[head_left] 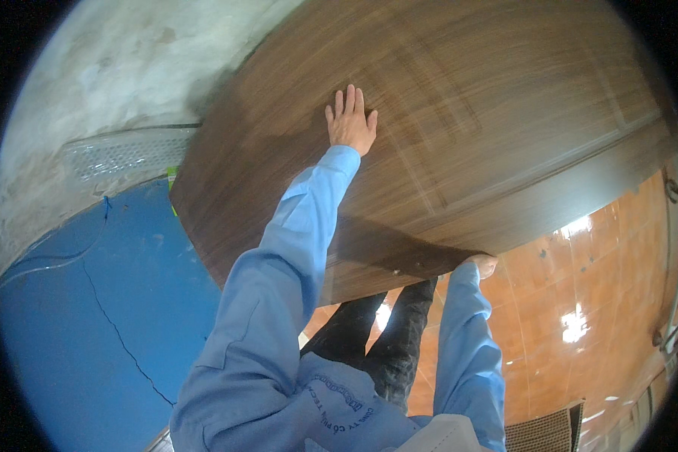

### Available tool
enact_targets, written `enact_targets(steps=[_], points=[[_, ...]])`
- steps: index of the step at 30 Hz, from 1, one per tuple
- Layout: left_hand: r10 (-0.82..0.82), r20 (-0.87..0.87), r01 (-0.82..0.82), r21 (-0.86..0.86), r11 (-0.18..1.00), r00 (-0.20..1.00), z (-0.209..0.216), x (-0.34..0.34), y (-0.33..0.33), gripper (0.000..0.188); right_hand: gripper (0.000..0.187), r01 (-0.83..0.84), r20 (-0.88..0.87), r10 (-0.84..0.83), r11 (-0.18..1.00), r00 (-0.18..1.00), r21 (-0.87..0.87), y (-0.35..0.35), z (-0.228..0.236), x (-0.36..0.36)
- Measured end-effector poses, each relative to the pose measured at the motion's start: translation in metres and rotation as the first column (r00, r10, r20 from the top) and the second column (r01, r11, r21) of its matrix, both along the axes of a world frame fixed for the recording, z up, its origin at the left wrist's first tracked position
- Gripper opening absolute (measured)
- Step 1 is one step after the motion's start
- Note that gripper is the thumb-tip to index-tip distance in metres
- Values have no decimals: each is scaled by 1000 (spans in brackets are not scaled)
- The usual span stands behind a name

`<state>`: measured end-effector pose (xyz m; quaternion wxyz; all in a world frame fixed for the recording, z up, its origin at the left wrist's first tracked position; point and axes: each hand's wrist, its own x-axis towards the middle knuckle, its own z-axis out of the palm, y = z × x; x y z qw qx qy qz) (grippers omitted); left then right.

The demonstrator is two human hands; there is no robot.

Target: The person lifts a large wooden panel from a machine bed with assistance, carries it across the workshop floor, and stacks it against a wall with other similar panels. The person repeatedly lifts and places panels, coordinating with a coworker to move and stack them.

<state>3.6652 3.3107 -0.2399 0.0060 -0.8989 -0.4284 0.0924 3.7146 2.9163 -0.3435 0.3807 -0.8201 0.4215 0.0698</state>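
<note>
A large brown wood-grain door (444,128) with raised rectangular mouldings fills the upper middle and right, tilted before me. Flat on its face lies my left hand (352,124), fingers spread, with the arm stretched out in a light blue sleeve. My right hand (484,264) is at the door's near edge, closed round it; most of its fingers are hidden behind the edge.
To the left a rough whitish wall (135,68) meets a blue floor (75,301) with a long dark crack. Clear bubble wrap (128,154) hangs by the wall. Shiny orange tiles (542,316) stretch to the right. A brown woven mat (539,433) lies at the bottom right.
</note>
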Motion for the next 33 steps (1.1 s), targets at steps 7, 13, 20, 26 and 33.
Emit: enact_targets(steps=[7, 13, 20, 26, 33], points=[[70, 38, -69, -9, 998, 997, -2, 15, 26, 59, 52, -113, -28, 110, 986, 994, -124, -4, -5, 0], [107, 128, -104, -26, 994, 986, -9, 20, 30, 57, 51, -72, -51, 66, 991, 996, -109, 6, 11, 3], [51, 100, -48, -37, 998, 994, -4, 7, 47, 51, 51, -172, -21, 171, 973, 985, -156, 2, 7, 2], [-4, 78, 7, -32, 999, 997, -3, -10, 57, 48, 52, -32, -28, 30, 998, 999, -58, 2, 7, 4], [-107, 139, 104, 33, 994, 985, -7, 20, 64, 49, 51, -109, -35, 106, 991, 994, -78, -3, 2, 2]])
